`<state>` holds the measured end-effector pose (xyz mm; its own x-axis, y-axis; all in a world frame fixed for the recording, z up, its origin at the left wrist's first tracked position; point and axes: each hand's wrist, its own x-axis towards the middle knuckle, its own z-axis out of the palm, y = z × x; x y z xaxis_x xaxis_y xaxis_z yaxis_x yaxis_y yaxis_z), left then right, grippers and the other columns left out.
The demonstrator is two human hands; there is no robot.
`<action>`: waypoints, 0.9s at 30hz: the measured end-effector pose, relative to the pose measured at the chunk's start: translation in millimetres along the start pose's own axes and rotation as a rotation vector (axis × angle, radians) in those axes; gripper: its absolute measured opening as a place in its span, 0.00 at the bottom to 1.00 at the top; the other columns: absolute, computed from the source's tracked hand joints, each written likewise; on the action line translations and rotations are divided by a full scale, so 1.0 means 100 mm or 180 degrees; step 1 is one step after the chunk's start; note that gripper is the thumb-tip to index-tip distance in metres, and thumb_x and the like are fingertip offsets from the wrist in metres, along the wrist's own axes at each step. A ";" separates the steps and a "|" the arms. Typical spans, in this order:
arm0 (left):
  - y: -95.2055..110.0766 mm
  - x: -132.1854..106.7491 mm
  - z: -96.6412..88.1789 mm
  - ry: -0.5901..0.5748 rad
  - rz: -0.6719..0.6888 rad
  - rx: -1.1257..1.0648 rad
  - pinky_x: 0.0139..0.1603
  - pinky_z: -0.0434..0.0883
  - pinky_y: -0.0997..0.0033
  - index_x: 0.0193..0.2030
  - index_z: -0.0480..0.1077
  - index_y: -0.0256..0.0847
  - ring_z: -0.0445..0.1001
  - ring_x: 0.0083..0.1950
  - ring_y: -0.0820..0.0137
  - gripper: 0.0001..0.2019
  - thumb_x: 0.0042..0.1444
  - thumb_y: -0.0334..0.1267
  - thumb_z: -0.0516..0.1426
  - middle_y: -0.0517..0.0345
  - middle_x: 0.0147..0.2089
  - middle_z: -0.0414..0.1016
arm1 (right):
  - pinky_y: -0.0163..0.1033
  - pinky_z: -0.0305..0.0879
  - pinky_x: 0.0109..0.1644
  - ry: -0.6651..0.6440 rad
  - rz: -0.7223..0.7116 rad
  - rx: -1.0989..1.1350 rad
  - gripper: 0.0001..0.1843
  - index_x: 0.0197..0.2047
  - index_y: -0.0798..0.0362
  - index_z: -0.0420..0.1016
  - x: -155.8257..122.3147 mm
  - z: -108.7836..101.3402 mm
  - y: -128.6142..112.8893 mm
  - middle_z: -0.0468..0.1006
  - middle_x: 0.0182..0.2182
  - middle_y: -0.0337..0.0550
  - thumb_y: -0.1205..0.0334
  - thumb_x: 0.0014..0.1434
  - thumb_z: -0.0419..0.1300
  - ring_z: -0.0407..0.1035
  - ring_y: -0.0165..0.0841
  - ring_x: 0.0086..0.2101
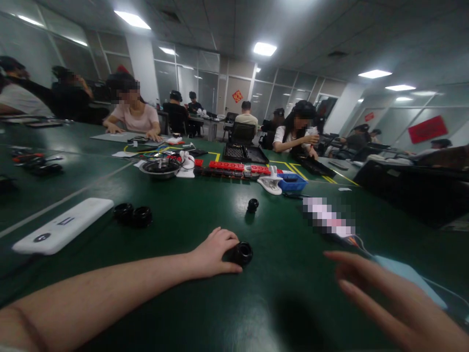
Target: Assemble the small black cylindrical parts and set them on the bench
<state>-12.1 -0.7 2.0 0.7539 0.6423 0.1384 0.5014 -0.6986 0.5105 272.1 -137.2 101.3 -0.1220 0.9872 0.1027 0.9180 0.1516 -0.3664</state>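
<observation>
Clasping a black ring-shaped part [244, 253] in the left hand [215, 252], pressing thumb and fingers [230, 267] against its sides, near the middle of the green desk [205, 313]. Showing a round opening in the near face of that part, and apparently resting it on the desk surface. Hovering above the desk with the right hand [394, 293], well apart from the black ring-shaped part, blurring a little and spreading thumb and forefinger apart. Facing a smaller black piece [252, 206] standing alone just beyond the left hand. Having two more black pieces [142, 216] sitting side by side off to the left, near a white device [78, 218] with a small display. Finding a pale blue item [410, 278] lying beside and partly behind the right hand, and a pale pixelated item [327, 217] with wires farther off. Looking across at a row of red pieces [226, 165], set between a round metal bowl [161, 175] and a blue bin [295, 187]. Sharing the room with a person in pink [137, 116], resting both hands on a grey sheet [119, 137], and a person in white [280, 135], bending over dark things
</observation>
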 end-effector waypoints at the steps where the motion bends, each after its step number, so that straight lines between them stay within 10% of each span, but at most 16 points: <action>1: 0.00 0.00 0.00 0.0000 -0.0001 0.0002 0.60 0.46 0.46 0.50 0.66 0.43 0.60 0.54 0.57 0.24 0.48 0.51 0.61 0.52 0.50 0.64 | 0.44 0.70 0.38 -0.0106 -0.0162 0.0114 0.21 0.51 0.46 0.66 0.22 -0.02 -0.12 0.75 0.39 0.46 0.48 0.58 0.50 0.71 0.41 0.37; 6: -0.01 0.00 0.02 0.0080 0.0021 0.0010 0.60 0.46 0.47 0.48 0.67 0.43 0.61 0.52 0.58 0.22 0.47 0.49 0.62 0.53 0.48 0.65 | 0.41 0.66 0.35 -0.0041 -0.1137 0.0422 0.19 0.48 0.54 0.67 1.06 0.52 -0.47 0.74 0.35 0.46 0.53 0.58 0.51 0.69 0.37 0.33; 11: 0.01 0.00 0.03 0.0120 -0.0080 -0.0027 0.60 0.45 0.45 0.45 0.68 0.42 0.63 0.51 0.59 0.20 0.46 0.48 0.62 0.53 0.47 0.65 | 0.42 0.64 0.33 0.0365 -0.1761 0.0501 0.31 0.44 0.59 0.68 1.19 1.10 -0.37 0.72 0.31 0.48 0.38 0.54 0.48 0.66 0.38 0.31; 20: 0.02 0.01 0.03 0.0084 -0.0154 -0.0112 0.61 0.43 0.46 0.47 0.66 0.44 0.61 0.51 0.60 0.21 0.45 0.42 0.63 0.55 0.47 0.64 | 0.45 0.63 0.42 -0.0079 -0.2436 0.0802 0.22 0.51 0.57 0.61 1.13 1.09 -0.35 0.72 0.41 0.50 0.58 0.53 0.53 0.66 0.39 0.38; 27: 0.00 0.00 0.02 0.0111 -0.0092 -0.0106 0.58 0.52 0.51 0.46 0.68 0.42 0.60 0.52 0.57 0.21 0.45 0.44 0.63 0.52 0.50 0.63 | 0.49 0.63 0.45 -0.0144 -0.1901 0.0798 0.31 0.55 0.56 0.57 1.09 1.11 -0.39 0.69 0.44 0.52 0.51 0.52 0.58 0.64 0.42 0.42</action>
<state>-11.2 -1.0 0.0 0.7239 0.6729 0.1523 0.5079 -0.6691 0.5425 181.2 -30.3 23.8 -0.6052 0.7296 0.3185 0.5719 0.6768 -0.4636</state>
